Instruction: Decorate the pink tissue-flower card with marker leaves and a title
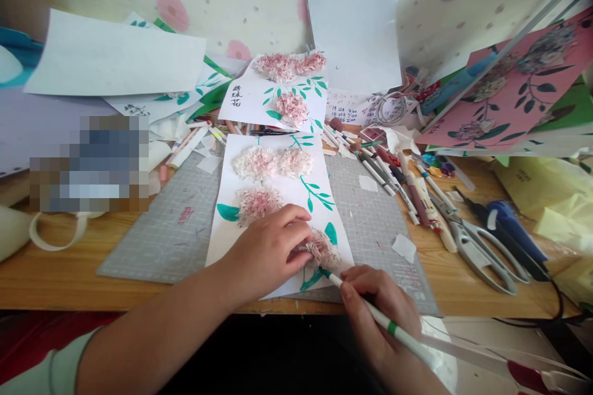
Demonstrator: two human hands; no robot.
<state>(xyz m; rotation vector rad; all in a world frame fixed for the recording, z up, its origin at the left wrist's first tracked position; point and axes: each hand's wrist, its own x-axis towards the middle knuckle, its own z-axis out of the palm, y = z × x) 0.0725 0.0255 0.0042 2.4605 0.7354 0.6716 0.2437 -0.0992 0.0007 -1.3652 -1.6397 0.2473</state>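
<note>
My right hand [377, 302] grips a white marker [398, 330] with a green band. Its green tip touches a painted leaf at the lower edge of the white paper [231, 259]. My left hand [273, 244] rests on that sheet, fingers curled, with thumb and fingertips closed on the edge of a fluffy pink flower [322, 250]. Other fluffy flowers sit higher on the paper, among them a pale pink one [254, 163] and a darker one [259, 203] partly behind my left hand. Green leaves and stems [317, 194] surround them.
Under the paper lies a grey cutting mat [152, 241] with paper scraps. Scissors [477, 247] and several markers [393, 188] are at the right. Behind stands another flower sheet [250, 99]. A pink flower picture [509, 92] leans at the right.
</note>
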